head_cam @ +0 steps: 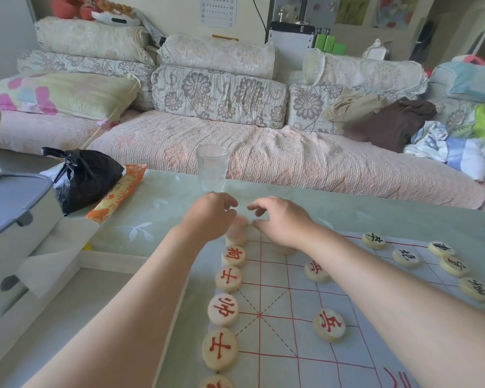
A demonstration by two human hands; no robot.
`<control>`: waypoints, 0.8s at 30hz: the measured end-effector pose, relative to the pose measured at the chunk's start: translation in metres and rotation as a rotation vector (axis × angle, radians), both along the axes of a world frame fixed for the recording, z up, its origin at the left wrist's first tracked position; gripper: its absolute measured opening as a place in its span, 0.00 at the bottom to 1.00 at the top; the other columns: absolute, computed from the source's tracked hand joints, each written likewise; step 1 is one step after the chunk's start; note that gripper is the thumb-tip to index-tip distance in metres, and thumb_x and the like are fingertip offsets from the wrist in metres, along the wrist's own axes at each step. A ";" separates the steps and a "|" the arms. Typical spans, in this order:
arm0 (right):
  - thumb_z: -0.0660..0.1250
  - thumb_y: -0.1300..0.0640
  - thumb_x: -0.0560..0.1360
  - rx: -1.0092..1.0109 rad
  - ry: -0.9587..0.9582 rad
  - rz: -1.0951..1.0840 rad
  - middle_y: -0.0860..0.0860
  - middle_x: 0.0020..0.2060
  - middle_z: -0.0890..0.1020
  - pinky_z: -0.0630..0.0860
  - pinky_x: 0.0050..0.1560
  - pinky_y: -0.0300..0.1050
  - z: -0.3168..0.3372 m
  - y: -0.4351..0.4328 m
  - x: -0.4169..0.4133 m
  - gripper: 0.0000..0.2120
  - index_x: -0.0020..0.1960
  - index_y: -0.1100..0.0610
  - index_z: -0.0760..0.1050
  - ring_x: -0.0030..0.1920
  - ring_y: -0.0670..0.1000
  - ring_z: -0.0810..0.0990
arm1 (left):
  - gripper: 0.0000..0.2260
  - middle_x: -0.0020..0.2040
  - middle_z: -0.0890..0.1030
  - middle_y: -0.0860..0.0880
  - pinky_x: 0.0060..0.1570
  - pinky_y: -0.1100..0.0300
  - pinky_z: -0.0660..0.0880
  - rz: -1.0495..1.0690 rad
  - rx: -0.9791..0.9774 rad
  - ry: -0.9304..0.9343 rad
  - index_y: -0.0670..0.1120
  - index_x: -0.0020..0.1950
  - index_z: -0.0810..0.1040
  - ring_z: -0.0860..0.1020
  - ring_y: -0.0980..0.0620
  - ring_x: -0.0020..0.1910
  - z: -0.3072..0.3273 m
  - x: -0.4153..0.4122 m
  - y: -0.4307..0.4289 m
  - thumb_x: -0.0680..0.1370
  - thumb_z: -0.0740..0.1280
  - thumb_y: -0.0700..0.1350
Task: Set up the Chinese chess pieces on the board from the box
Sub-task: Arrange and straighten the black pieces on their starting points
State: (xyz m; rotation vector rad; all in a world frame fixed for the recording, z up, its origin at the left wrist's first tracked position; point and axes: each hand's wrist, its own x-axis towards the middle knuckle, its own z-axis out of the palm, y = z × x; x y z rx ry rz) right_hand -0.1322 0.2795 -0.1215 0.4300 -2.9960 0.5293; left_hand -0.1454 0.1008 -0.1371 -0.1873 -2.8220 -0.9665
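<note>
Both hands hovered just before the glass [212,168]: left hand [210,217] curled over a blurry piece [237,229], right hand [280,219] spread apart. A bump could tip the glass.

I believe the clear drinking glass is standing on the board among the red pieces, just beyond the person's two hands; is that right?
Not quite. The head view shows the clear drinking glass standing off the board, on the green tabletop near its far edge. It is indeed just beyond the left hand and right hand.
</note>
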 end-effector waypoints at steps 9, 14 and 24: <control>0.67 0.48 0.76 -0.078 -0.039 -0.103 0.43 0.51 0.82 0.76 0.54 0.45 0.044 0.083 0.114 0.11 0.58 0.43 0.79 0.52 0.48 0.80 | 0.08 0.47 0.81 0.53 0.44 0.60 0.73 -0.221 -0.035 -0.007 0.54 0.55 0.79 0.78 0.51 0.43 0.045 0.092 0.088 0.77 0.64 0.48; 0.70 0.50 0.76 -0.101 -0.061 -0.165 0.43 0.48 0.83 0.74 0.50 0.42 0.055 0.150 0.186 0.09 0.56 0.45 0.80 0.47 0.45 0.79 | 0.09 0.47 0.80 0.55 0.44 0.60 0.71 -0.328 -0.036 0.015 0.55 0.56 0.78 0.75 0.52 0.41 0.052 0.155 0.149 0.78 0.64 0.49; 0.70 0.54 0.76 -0.164 -0.167 -0.261 0.38 0.47 0.82 0.70 0.41 0.32 0.029 0.236 0.296 0.09 0.50 0.39 0.79 0.36 0.33 0.75 | 0.12 0.53 0.78 0.56 0.44 0.62 0.73 -0.514 -0.156 -0.064 0.54 0.61 0.76 0.75 0.57 0.44 0.035 0.250 0.216 0.79 0.63 0.48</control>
